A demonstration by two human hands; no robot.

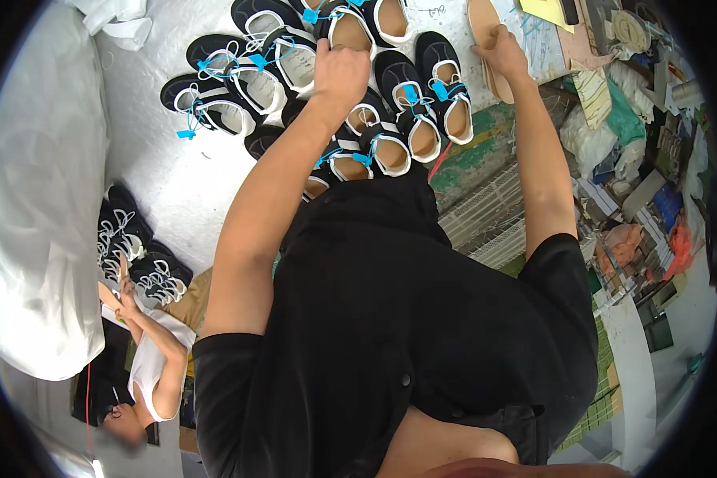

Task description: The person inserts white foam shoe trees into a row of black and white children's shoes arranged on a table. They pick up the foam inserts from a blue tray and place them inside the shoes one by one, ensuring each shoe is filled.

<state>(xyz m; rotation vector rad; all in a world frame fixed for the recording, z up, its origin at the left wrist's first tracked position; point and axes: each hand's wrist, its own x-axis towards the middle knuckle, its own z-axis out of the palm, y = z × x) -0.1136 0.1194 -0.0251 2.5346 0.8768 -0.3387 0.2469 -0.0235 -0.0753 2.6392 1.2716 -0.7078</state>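
Overhead view from the head camera, in which we are looking down our own black shirt at a white table covered with shoes. Our left hand is reaching forward with the fingers curled down into a loose fist; it is gripping the rim of a black shoe in the far row. This shoe is showing a white collar band, a tan inner lining and a bright blue tag tied at its front. Our right hand is resting farther right, its fingers pressing on a tan insole; this insole is lying flat at the table's far right edge, long and rounded at the top, plain and pale brown. We cannot tell whether the thumb is passing beneath it.

Between the two hands, a pair of matching black shoes is standing side by side, open tops facing us, blue tags hanging at the straps. More shoes of the same kind are spreading out to the left in loose rows. At lower left another person in a white top is handling a further cluster of black shoes with white laces. Cluttered shelves are filling the right side
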